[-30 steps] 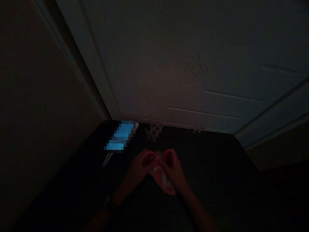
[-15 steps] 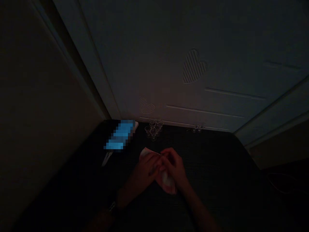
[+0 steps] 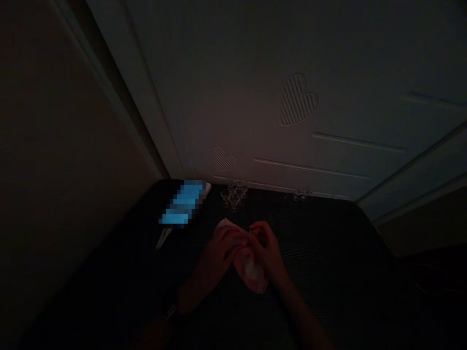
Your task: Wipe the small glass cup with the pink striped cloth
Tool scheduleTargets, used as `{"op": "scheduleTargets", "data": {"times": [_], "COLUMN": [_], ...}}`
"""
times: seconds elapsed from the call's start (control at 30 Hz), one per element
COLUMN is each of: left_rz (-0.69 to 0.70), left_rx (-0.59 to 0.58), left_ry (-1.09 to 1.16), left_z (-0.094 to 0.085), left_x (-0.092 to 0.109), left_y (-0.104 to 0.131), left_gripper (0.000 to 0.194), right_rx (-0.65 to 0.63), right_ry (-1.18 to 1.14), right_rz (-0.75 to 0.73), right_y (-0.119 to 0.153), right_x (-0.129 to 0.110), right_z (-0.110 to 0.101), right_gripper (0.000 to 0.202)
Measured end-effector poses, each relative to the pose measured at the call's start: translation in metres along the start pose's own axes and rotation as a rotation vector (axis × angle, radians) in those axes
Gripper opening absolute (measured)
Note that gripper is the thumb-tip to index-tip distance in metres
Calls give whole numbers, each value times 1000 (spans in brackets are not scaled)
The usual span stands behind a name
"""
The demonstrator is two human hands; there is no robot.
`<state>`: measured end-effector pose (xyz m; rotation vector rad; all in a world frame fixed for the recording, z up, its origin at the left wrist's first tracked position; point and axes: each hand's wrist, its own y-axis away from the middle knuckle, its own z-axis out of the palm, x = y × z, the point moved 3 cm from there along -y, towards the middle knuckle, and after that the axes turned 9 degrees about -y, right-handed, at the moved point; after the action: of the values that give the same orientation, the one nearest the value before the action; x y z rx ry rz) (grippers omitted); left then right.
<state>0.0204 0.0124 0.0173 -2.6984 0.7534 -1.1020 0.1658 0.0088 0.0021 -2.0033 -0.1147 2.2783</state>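
In dim light, a pale pinkish cloth (image 3: pixel 251 270) lies between my hands, one corner pointing up to the left and the rest hanging down to the right. My left hand (image 3: pixel 224 245) is closed on its upper left part, fingers bent over it. At its upper right edge is my right hand (image 3: pixel 265 243), with thumb and index finger curled together around something small and thin that I cannot make out. Both hands are close together above the dark table.
Several small clear glasses (image 3: pixel 234 195) stand at the back of the dark table (image 3: pixel 328 253). A lit, blurred screen (image 3: pixel 184 204) on a white stand is at the left. Small clear items (image 3: pixel 299 194) lie by the white panel (image 3: pixel 255 97) with raised hearts.
My right hand's fingertips have drawn slightly away from my left hand, to the right. The cloth shows more between the hands. The whole view has shifted a little.
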Motion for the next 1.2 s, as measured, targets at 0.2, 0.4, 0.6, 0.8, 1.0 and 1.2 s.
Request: {"op": "scheduleTargets", "data": {"times": [0.2, 0.4, 0.6, 0.8, 1.0, 1.2], "left_rz": [44, 56, 70, 39, 42, -9], "left_rx": [-9, 8, 14, 0, 5, 36], "left_ry": [-3, -71, -102, -100, -165, -131], "left_z": [3, 0, -2, -1, 2, 1], "left_x": [-7, -1, 0, -8, -10, -13], "left_y": [0, -1, -1, -2, -1, 0], "left_gripper": [28, 29, 27, 27, 31, 32], "right_rx": [-34, -77, -129, -124, -148, -99], "right_ry": [31, -18, -230, -225, -70, 35], "right_rz": [29, 66, 109, 91, 95, 94], "right_y": [0, -2, -4, -6, -1, 0], "right_x": [6, 6, 9, 12, 7, 6], "right_z": [1, -1, 1, -1, 4, 4], "right_gripper": [45, 45, 40, 32, 51, 40]}}
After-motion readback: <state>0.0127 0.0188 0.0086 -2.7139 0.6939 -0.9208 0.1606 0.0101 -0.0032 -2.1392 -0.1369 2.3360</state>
